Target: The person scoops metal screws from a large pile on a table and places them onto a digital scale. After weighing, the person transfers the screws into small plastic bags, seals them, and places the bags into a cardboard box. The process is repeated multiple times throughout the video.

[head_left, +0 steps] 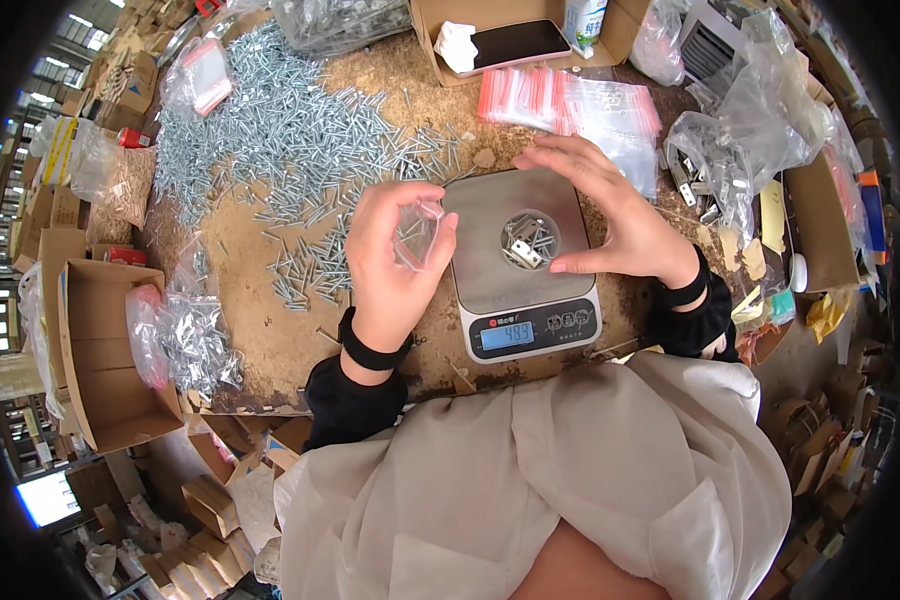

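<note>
Weighing in progress: small clear round plastic cup (529, 240) stands on the steel platform of a grey digital kitchen scale (518, 262), holding a handful of silver screws and small metal brackets; the scale's blue display is lit.

Left hand (390, 262): raised just left of the scale, fingers closed on a small clear zip bag with a red seal strip (417, 235); the bag looks empty, mouth pinched open.

Right hand (610, 210): open, fingers spread, curved round the cup's far and right side; contact with the cup cannot be told.

Judged stage: a portion is measured out, not yet bagged.

Stock remaining: broad heap of loose silver screws (290, 140) across the brown worktop (260, 330); stack of empty red-strip zip bags (570, 100) behind the scale; filled bags of screws (185, 335) at left edge.
</note>
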### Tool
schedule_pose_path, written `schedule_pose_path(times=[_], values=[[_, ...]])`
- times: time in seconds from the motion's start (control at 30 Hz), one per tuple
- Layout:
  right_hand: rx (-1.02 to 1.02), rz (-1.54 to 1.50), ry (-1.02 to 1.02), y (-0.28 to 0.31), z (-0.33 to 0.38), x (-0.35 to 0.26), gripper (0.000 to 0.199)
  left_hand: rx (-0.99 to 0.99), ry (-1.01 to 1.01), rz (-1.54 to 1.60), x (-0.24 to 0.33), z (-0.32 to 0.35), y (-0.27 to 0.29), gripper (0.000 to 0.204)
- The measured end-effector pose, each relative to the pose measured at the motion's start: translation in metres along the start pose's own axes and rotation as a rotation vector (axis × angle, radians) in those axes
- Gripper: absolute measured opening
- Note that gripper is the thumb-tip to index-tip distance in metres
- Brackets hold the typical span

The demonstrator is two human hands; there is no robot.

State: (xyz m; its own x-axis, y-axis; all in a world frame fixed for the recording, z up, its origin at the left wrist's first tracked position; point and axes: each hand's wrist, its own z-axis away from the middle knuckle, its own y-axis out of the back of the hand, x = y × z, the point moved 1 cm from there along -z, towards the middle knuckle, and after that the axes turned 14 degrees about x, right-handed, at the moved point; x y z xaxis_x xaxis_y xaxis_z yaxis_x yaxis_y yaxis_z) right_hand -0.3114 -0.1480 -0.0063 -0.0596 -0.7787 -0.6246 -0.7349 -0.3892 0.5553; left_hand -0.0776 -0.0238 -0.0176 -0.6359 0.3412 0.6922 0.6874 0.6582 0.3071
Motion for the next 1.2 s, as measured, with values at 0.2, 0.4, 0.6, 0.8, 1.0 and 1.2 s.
schedule_pose_path(times=[0.2, 0.4, 0.6, 0.8, 1.0, 1.2], values=[[-0.027, -0.002, 0.004, -0.001, 0.0, -0.001, 0.097, -0.009, -0.044, -0.007, 0.002, -0.001, 0.0, 0.029], [-0.052, 0.008, -0.007, -0.002, 0.002, 0.0, 0.1, -0.009, -0.06, -0.013, 0.005, -0.002, 0.0, 0.029], [-0.104, 0.005, -0.025, -0.004, 0.003, 0.002, 0.102, -0.019, -0.072, -0.028, 0.004, -0.001, -0.001, 0.029], [-0.099, -0.009, -0.053, -0.016, 0.006, 0.0, 0.098, -0.178, -0.155, -0.125, 0.005, -0.001, -0.013, 0.031], [0.075, -0.09, 0.062, -0.008, 0.002, -0.027, 0.088, -0.44, 0.456, 0.361, 0.014, 0.031, -0.034, 0.045], [0.065, 0.079, 0.156, -0.013, 0.003, -0.045, 0.081, -0.513, 0.666, 0.687, 0.022, 0.038, -0.044, 0.055]])
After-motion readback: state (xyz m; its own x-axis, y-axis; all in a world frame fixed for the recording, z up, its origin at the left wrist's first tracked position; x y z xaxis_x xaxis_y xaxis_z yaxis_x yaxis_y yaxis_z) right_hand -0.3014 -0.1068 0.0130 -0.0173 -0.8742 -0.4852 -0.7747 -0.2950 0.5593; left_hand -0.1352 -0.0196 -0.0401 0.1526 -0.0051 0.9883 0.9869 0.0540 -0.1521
